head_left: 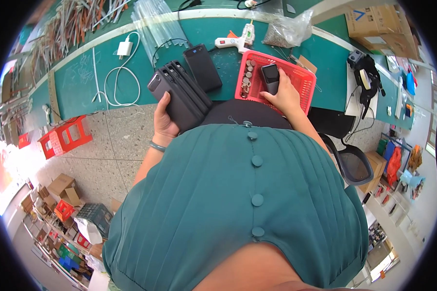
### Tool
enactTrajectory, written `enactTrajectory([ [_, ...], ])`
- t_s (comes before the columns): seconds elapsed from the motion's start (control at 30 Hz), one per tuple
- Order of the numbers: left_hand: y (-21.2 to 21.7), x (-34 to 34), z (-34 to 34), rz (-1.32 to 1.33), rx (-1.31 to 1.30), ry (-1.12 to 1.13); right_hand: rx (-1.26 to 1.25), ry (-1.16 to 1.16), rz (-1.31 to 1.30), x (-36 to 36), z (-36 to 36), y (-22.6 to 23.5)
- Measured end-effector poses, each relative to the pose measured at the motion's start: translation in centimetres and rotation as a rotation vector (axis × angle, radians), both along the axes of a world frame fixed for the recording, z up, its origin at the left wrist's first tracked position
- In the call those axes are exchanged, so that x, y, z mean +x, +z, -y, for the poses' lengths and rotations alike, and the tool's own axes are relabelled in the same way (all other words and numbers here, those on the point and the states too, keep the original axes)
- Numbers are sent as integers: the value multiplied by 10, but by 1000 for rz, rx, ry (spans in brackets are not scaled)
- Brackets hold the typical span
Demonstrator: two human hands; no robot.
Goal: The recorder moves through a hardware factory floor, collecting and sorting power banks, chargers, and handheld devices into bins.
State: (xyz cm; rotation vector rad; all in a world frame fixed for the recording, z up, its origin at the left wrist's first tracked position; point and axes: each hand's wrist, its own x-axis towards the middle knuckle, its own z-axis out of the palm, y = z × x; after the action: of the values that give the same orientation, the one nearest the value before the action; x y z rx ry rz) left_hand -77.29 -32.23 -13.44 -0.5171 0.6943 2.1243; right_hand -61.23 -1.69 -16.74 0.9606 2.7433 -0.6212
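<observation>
My left hand [165, 121] is closed round the near end of a thick dark grey power bank [177, 102]. Short cables lie along that power bank's right side. A second black power bank [202, 67] rests on the table just beyond it, with a lit blue display and a cable at its far end. Over a red plastic basket [305, 77], my right hand [285, 97] grips a small black handheld device [270, 77] with a glossy dark face. Round silvery pieces [248, 77] line the basket's left side.
Behind the basket, a white glue gun [238, 41] lies near a clear bag of small grains [286, 34]. To the left are a white charger [124, 48] with its coiled cable and clear sticks [155, 24]. A black headset-like strap [366, 80] is at the right.
</observation>
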Motion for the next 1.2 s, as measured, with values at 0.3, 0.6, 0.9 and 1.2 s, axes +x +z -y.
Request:
enactTrajectory([
  [0.3,-4,6,18,-17,46,125,-24,8,-128,17,-19,13],
  [0.6,-27,9,29,-89,-56,142,71,107,-220,30,-36,-14],
  [0.9,-45,29,26,24,16,121,47,163,-268,30,-44,-24],
  [1.2,-38,41,16,56,22,152,25,156,-265,31,-45,-25],
])
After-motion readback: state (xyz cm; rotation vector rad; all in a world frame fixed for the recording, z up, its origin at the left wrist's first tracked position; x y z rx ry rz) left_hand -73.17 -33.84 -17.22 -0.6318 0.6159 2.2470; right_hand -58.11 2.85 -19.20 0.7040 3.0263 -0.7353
